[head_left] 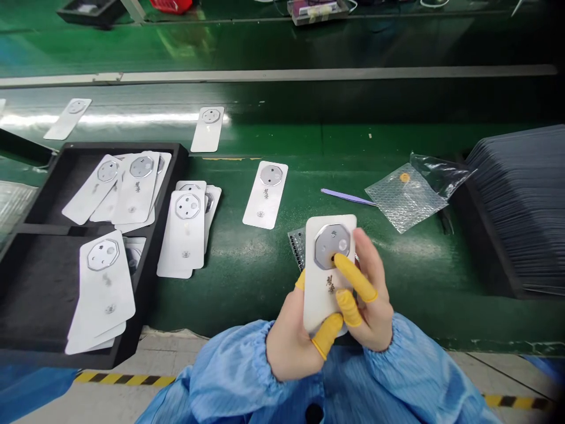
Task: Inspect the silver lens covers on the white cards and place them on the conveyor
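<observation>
Near the bench's front edge, a white phone back cover (318, 306) is held up in front of me, its silver octagonal camera plate (325, 250) at the top. My left hand (293, 341) is closed around its lower left side, with the yellow-cotted thumb on the front. My right hand (373, 306) is closed at the right edge. One yellow-cotted finger of it touches the camera plate beside a dark hole, another bends against the cover's edge, and a bare finger lies along the side. Part of a black-dotted clear sheet (296, 244) shows behind the cover.
More covers lie on the green bench (247, 282), including a single one (265, 197) and a small stack (180, 235). A black divided tray (39, 282) at left holds several. Purple tweezers (346, 196), bubble wrap (404, 197) and a bin of dark sheets (525, 206) are at right.
</observation>
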`<state>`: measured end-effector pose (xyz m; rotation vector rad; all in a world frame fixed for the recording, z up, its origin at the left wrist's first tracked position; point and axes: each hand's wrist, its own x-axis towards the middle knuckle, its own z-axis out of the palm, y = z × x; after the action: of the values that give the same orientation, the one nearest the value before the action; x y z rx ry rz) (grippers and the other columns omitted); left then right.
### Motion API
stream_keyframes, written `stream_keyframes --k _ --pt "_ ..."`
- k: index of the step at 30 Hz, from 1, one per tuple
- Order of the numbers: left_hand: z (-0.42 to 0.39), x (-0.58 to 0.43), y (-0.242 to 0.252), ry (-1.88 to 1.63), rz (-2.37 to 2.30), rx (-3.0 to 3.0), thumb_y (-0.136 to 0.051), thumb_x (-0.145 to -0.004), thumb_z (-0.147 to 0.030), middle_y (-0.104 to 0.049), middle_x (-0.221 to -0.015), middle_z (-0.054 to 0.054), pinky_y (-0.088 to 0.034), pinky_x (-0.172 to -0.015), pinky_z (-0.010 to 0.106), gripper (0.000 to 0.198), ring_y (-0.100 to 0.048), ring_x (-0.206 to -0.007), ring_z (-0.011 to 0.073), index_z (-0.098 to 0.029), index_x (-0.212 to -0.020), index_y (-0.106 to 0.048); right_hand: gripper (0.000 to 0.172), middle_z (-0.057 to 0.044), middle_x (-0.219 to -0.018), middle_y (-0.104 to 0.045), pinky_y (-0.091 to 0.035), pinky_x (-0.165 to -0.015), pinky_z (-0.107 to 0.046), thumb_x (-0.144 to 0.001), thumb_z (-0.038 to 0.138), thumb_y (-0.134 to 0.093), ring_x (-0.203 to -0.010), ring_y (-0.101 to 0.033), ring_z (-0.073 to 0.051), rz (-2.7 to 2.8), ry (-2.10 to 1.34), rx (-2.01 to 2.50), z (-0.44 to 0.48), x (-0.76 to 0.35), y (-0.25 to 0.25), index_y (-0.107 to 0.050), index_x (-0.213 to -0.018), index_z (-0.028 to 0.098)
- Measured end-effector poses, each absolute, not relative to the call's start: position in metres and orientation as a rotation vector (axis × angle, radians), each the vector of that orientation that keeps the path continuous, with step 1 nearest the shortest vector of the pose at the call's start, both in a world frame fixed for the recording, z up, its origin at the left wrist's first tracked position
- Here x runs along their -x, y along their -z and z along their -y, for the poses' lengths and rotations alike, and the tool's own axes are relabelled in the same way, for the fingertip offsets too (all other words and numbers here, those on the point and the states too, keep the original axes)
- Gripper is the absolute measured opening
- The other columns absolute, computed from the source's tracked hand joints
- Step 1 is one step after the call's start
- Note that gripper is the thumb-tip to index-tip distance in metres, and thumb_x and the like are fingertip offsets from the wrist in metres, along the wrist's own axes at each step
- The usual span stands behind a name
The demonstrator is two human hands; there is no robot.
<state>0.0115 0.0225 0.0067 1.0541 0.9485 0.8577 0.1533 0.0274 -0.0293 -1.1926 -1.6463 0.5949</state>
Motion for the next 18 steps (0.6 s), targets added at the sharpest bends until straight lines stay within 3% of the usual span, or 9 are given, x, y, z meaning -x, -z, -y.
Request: stream_keyframes --k 3,5,8,10,13,15,18 --pt "-0.032 -0.007 -0.004 -0.856 -0.866 -0.877 -0.07 -0.078 -0.027 -0.067 -0.119 0.012 -0.057 -0.087 0.038 0.055 -0.067 -0.101 0.0296 -0.021 -0.131 -0.052 0.061 -0.008 -0.15 -0.037 -0.055 -0.096 -0.041 -0.087 0.014 -0.054 -0.13 -0.047 -0.027 1.524 -0.707 1.253 -0.027 -0.154 0.036 -0.034 -0.143 0.027" --pt "-0.039 -0.002 0.0 -0.925 -0.929 -0.815 -0.072 -0.077 -0.034 -0.071 -0.108 0.011 -0.059 -0.08 0.035 0.043 -0.07 -0.095 0.0282 -0.018 -0.116 -0.063 0.064 -0.006 -0.14 -0.051 -0.053 -0.099 -0.038 -0.085 0.012 -0.059 -0.124 -0.054 -0.024 1.634 -0.7 1.201 -0.028 -0.153 0.035 -0.036 -0.143 0.028" --pt "-0.05 0.011 0.01 -1.163 -1.204 -0.824 -0.069 -0.08 -0.034 -0.075 -0.093 0.008 -0.06 -0.068 0.03 0.028 -0.072 -0.08 0.0233 -0.016 -0.101 -0.067 0.066 -0.006 -0.139 -0.051 -0.049 -0.105 -0.037 -0.085 0.013 -0.059 -0.125 -0.053 -0.021 1.785 -0.758 1.136 -0.03 -0.154 0.032 -0.032 -0.145 0.025" --pt "-0.057 0.028 0.015 -1.303 -1.448 -0.967 -0.071 -0.079 -0.033 -0.075 -0.087 0.007 -0.059 -0.066 0.029 0.031 -0.071 -0.074 0.0215 -0.015 -0.103 -0.066 0.069 -0.011 -0.143 -0.046 -0.045 -0.108 -0.042 -0.086 0.016 -0.059 -0.129 -0.049 -0.023 1.844 -0.756 1.207 -0.031 -0.158 0.036 -0.027 -0.146 0.021" --pt "-0.068 0.059 0.021 -1.364 -1.718 -1.258 -0.075 -0.073 -0.034 -0.071 -0.101 0.01 -0.056 -0.081 0.034 0.057 -0.07 -0.089 0.0246 -0.015 -0.124 -0.056 0.057 -0.014 -0.146 -0.041 -0.04 -0.109 -0.053 -0.084 0.017 -0.062 -0.137 -0.037 -0.029 2.005 -0.588 1.311 -0.031 -0.169 0.055 -0.043 -0.138 0.02" --pt "-0.074 0.076 0.022 -1.286 -1.78 -1.389 -0.076 -0.072 -0.035 -0.064 -0.12 0.013 -0.048 -0.098 0.04 0.071 -0.063 -0.109 0.028 -0.017 -0.134 -0.046 0.042 -0.014 -0.142 -0.047 -0.039 -0.107 -0.056 -0.085 0.012 -0.059 -0.138 -0.035 -0.03 2.085 -0.51 1.286 -0.03 -0.177 0.069 -0.055 -0.126 0.02" --pt "-0.077 0.084 0.022 -0.942 -1.72 -1.44 -0.069 -0.076 -0.039 -0.066 -0.119 0.014 -0.042 -0.104 0.043 0.051 -0.059 -0.115 0.0317 -0.013 -0.119 -0.062 0.039 -0.013 -0.132 -0.057 -0.038 -0.108 -0.054 -0.085 0.003 -0.055 -0.132 -0.045 -0.026 2.077 -0.49 1.226 -0.03 -0.187 0.076 -0.057 -0.121 0.018"
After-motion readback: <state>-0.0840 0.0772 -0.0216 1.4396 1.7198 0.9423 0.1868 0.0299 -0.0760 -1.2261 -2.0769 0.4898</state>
